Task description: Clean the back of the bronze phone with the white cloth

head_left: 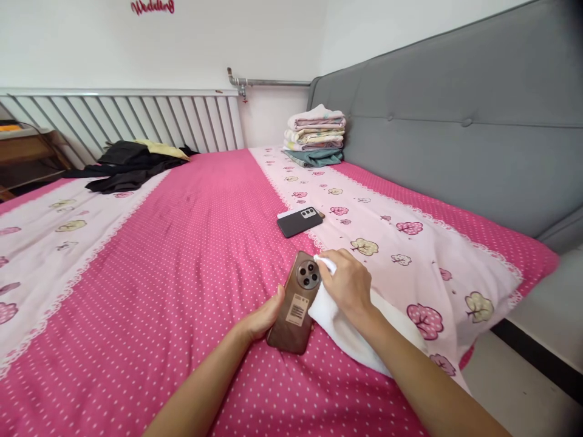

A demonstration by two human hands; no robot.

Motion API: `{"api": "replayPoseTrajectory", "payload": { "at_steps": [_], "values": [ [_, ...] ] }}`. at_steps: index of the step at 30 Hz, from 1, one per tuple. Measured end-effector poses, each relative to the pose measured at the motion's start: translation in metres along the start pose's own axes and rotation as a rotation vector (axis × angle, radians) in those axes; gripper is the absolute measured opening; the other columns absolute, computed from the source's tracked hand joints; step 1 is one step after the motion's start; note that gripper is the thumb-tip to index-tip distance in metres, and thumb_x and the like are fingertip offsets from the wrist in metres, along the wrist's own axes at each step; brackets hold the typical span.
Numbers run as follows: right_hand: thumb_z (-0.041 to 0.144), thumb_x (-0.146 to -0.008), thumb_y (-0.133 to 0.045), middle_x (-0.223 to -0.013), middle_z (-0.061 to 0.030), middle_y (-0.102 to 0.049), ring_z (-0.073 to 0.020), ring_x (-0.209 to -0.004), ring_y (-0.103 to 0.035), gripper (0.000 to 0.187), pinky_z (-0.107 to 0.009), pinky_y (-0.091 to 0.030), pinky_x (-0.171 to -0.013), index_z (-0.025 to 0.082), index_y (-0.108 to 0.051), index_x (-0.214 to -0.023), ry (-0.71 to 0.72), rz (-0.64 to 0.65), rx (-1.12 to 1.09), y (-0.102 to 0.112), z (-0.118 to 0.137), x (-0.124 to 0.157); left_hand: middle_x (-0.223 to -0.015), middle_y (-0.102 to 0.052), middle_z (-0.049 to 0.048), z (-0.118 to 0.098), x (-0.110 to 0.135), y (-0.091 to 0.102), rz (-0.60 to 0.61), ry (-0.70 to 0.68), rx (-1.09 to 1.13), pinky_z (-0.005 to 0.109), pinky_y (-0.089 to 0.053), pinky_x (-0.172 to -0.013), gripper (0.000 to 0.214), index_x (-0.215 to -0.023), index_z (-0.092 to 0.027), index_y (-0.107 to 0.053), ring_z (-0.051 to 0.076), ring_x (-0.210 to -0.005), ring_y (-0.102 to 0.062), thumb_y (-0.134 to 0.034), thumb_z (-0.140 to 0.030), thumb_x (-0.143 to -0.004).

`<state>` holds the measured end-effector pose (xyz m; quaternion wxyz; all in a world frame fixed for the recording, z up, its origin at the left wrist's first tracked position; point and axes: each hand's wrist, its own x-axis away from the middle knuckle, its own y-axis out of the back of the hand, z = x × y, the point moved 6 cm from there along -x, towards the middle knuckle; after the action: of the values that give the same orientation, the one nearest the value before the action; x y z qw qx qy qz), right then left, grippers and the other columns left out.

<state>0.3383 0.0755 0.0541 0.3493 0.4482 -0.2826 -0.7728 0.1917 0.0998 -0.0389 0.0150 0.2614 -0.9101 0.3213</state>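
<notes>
Brown phone [295, 311] between left fingers [274, 302] and cloth [337, 332]

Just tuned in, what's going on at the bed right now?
A person's left hand holds a brown phone with its back side up. The right hand has a grip on a white cloth and presses it against the phone beside its camera ring. A dark phone lies untouched farther up the pink bedsheet. Folded linens sit by the grey headboard.
</notes>
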Motion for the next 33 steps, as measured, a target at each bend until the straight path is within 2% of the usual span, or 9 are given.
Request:
{"api": "replayPoseTrajectory", "payload": {
  "at_steps": [4,9,15,18,21,24,29,33],
  "values": [
    [0.027,-0.081,-0.053,-0.086,0.0001,-0.063,-0.015,-0.07,-0.056,0.014,-0.024,-0.03,-0.055,0.026,-0.066,-0.088,-0.008,0.025,0.027,-0.002,-0.004,0.002,-0.098,-0.067,0.0167,-0.001,0.003,-0.006,0.002,0.041,-0.032,0.041,-0.038,-0.088,0.076,-0.127,-0.01,-0.046,0.026,-0.086,-0.063,-0.026,-0.065,-0.079],
    [0.027,-0.08,-0.054,-0.083,0.0002,-0.063,-0.0135,-0.065,-0.056,0.014,-0.024,-0.029,-0.053,0.026,-0.066,-0.086,-0.018,0.08,0.059,-0.006,-0.003,0.004,-0.111,-0.063,0.0145,-0.008,0.003,0.0,-0.079,0.003,0.052,0.038,-0.036,-0.092,0.074,-0.119,-0.01,-0.055,0.024,-0.094,-0.061,-0.021,-0.064,-0.081],
    [0.025,-0.082,-0.051,-0.084,0.0009,-0.063,-0.0134,-0.073,-0.059,0.015,-0.023,-0.034,-0.056,0.026,-0.066,-0.087,0.088,0.145,0.009,-0.011,0.011,0.012,-0.099,-0.066,0.0207,-0.014,0.001,-0.005,-0.038,-0.035,0.113,0.041,-0.04,-0.085,0.087,-0.114,-0.004,-0.056,0.026,-0.086,-0.063,-0.012,-0.07,-0.077],
    [0.025,-0.083,-0.05,-0.085,0.0007,-0.063,-0.0129,-0.076,-0.059,0.015,-0.022,-0.037,-0.059,0.025,-0.065,-0.086,0.155,0.17,-0.021,-0.013,0.02,0.016,-0.095,-0.066,0.0215,-0.015,0.002,-0.007,-0.069,-0.024,0.129,0.043,-0.042,-0.082,0.089,-0.111,-0.003,-0.057,0.027,-0.081,-0.064,-0.01,-0.07,-0.076],
    [0.025,-0.083,-0.051,-0.086,0.0014,-0.063,-0.012,-0.076,-0.059,0.014,-0.021,-0.038,-0.061,0.026,-0.065,-0.087,0.232,0.189,-0.064,-0.016,0.031,0.022,-0.091,-0.068,0.0188,-0.015,0.003,-0.001,-0.175,-0.016,0.129,0.043,-0.043,-0.081,0.085,-0.116,-0.005,-0.054,0.027,-0.078,-0.064,-0.015,-0.07,-0.077],
    [0.025,-0.084,-0.052,-0.086,0.0022,-0.063,-0.011,-0.073,-0.06,0.014,-0.02,-0.038,-0.059,0.026,-0.064,-0.088,0.294,0.194,-0.097,-0.017,0.042,0.028,-0.095,-0.067,0.0169,-0.011,0.002,0.004,-0.235,-0.036,0.103,0.041,-0.041,-0.088,0.08,-0.117,-0.006,-0.053,0.027,-0.088,-0.063,-0.022,-0.068,-0.078],
    [0.026,-0.085,-0.051,-0.087,0.002,-0.063,-0.0105,-0.073,-0.06,0.015,-0.019,-0.037,-0.058,0.027,-0.064,-0.091,0.296,0.099,-0.15,-0.01,0.051,0.029,-0.108,-0.063,0.0155,-0.003,0.001,0.008,-0.153,-0.092,-0.042,0.039,-0.029,-0.102,0.072,-0.119,-0.008,-0.054,0.027,-0.112,-0.051,-0.032,-0.064,-0.079],
    [0.029,-0.087,-0.049,-0.087,0.0013,-0.064,-0.0107,-0.074,-0.06,0.016,-0.019,-0.038,-0.06,0.027,-0.065,-0.091,0.261,-0.002,-0.182,-0.002,0.05,0.024,-0.115,-0.061,0.0117,-0.009,0.006,0.005,-0.094,-0.146,-0.263,0.038,-0.023,-0.106,0.063,-0.118,-0.014,-0.056,0.026,-0.118,-0.046,-0.038,-0.06,-0.078]
  ]
}}
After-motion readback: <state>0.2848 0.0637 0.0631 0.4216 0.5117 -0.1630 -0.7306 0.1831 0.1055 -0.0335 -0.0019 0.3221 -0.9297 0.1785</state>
